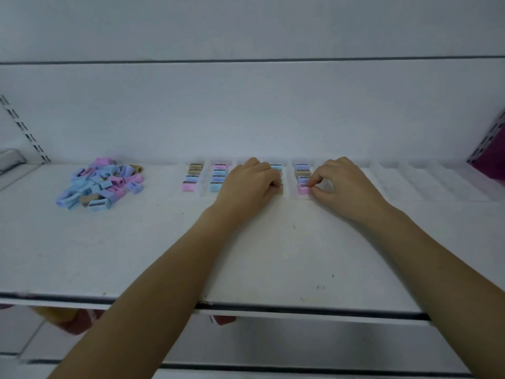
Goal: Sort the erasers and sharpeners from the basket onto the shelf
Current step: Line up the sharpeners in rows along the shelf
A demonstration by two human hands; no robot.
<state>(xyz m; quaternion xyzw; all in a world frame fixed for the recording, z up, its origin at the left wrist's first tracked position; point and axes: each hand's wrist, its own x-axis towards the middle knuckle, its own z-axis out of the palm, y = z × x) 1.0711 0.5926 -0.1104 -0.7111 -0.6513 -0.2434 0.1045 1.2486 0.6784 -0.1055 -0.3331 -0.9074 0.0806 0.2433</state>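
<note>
A loose pile of pastel sharpeners [99, 183] in blue, pink, purple and tan lies on the white shelf [164, 242] at the left. Several short rows of sharpeners sit in a clear divider tray [410, 181] at the back. My left hand [248, 184] has its fingers curled over the front of the third row, holding a tan piece that is mostly hidden. My right hand [341, 184] pinches a pink sharpener [303, 189] at the front of the fourth row. The first row [192, 176] and second row [218, 177] stand untouched.
The tray's slots to the right of my right hand hold nothing. A magenta patterned item [489, 151] stands at the far right edge. A slotted shelf bracket [24, 129] runs up the left wall. Lower shelves show below the front edge.
</note>
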